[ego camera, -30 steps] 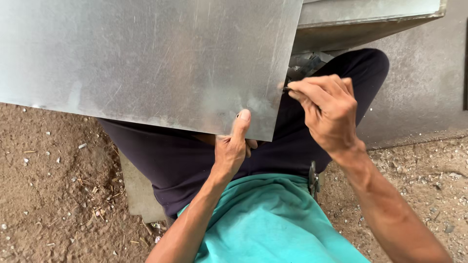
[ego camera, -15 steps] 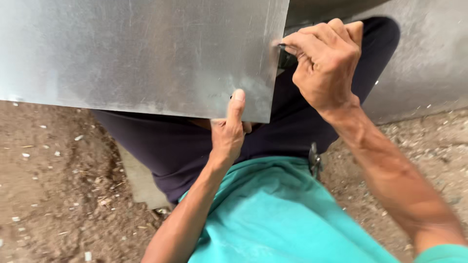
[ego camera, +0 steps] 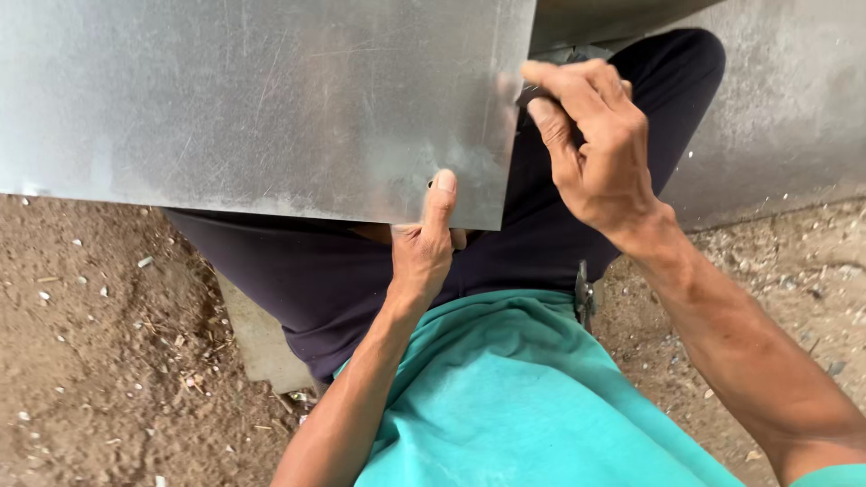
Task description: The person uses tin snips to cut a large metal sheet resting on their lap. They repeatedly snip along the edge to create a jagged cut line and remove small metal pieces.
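Observation:
A large flat sheet of grey metal (ego camera: 253,99) lies across my lap and fills the upper left of the view. My left hand (ego camera: 424,248) grips its near edge close to the right corner, thumb on top and fingers underneath. My right hand (ego camera: 595,149) is closed at the sheet's right edge, fingers curled around a small dark thing that is mostly hidden, so I cannot tell what it is. I wear dark trousers (ego camera: 352,271) and a teal shirt (ego camera: 505,397).
Bare brown dirt (ego camera: 99,361) with small stones and scraps lies to the left and lower right. A second grey metal sheet (ego camera: 785,108) rests on the ground at the right. A pale flat slab (ego camera: 262,343) shows under my thigh.
The sheet has slid a little to the left and down across my lap. My right hand has moved up along its right edge. My left hand keeps its grip on the near edge.

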